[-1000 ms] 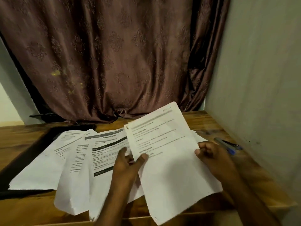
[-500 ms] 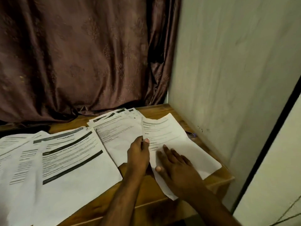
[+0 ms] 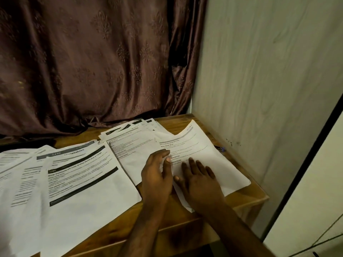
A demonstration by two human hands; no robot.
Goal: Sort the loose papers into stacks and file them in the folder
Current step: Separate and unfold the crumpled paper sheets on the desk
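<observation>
Flat under our right hand (image 3: 199, 182) lay the printed sheet (image 3: 202, 154) we were sorting, our fingers (image 3: 193, 165) straight and slightly spread on its lower half, pressing it onto the wooden table (image 3: 246, 199). Just to the left of that hand, our left hand (image 3: 157, 175) rested at the sheet's left edge, thumb (image 3: 168, 164) extended onto the paper and the other fingers loosely bent over the margin; whether they pinched the edge we could not tell. Beyond our fingertips the sheet's far edge rose in a small fold. Under the left hand, and reaching away from it, lay another printed page (image 3: 135, 151), and behind that a fanned stack of papers (image 3: 133, 127) spread toward the brown curtain (image 3: 92, 62). Farther left of both hands we had a large page with heavy black bars (image 3: 83, 173), overlapping more loose sheets (image 3: 16, 173) at the frame's edge. To the right of the pressed sheet, a pen (image 3: 221, 148) peeked out beside the pale wall (image 3: 259, 71). We saw no folder we could identify with certainty
</observation>
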